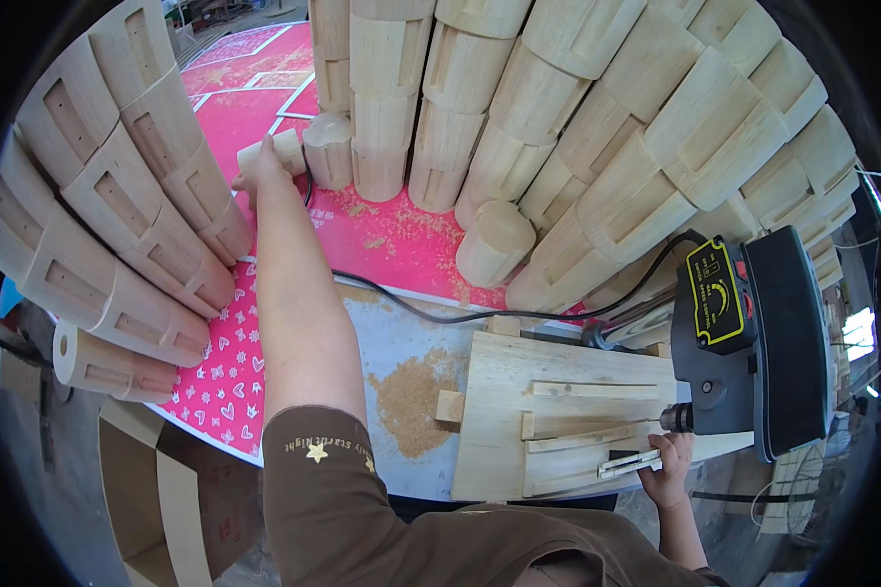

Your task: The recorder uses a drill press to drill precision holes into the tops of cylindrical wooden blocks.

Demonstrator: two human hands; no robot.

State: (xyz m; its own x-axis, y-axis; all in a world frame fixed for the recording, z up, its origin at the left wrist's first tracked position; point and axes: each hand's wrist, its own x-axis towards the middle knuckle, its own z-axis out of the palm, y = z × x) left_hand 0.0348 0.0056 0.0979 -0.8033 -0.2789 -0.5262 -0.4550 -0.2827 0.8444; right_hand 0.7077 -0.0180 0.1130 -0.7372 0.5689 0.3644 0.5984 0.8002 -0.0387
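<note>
My left arm stretches far forward, and my left hand (255, 176) is closed on a short pale wooden cylinder (284, 150), tilted beside an upright wooden cylinder (328, 152). My arm partly hides the hand's fingers. At the lower right, my right hand (670, 470) is closed round a narrow, whitish bar-like piece (626, 464), whose kind is unclear. Just above it is the chuck (675, 419) of a dark drill press (793, 342), with a thin bit pointing left over a wooden jig board (494, 421) with strips fixed on it.
Tall stacks of slotted wooden cylinders (127, 215) stand at left, with more stacks (578, 147) at the back and right. A black cable (431, 316) crosses the pink sheet (362, 235). Sawdust (416, 401) lies beside the jig. An open cardboard box (181, 499) sits lower left.
</note>
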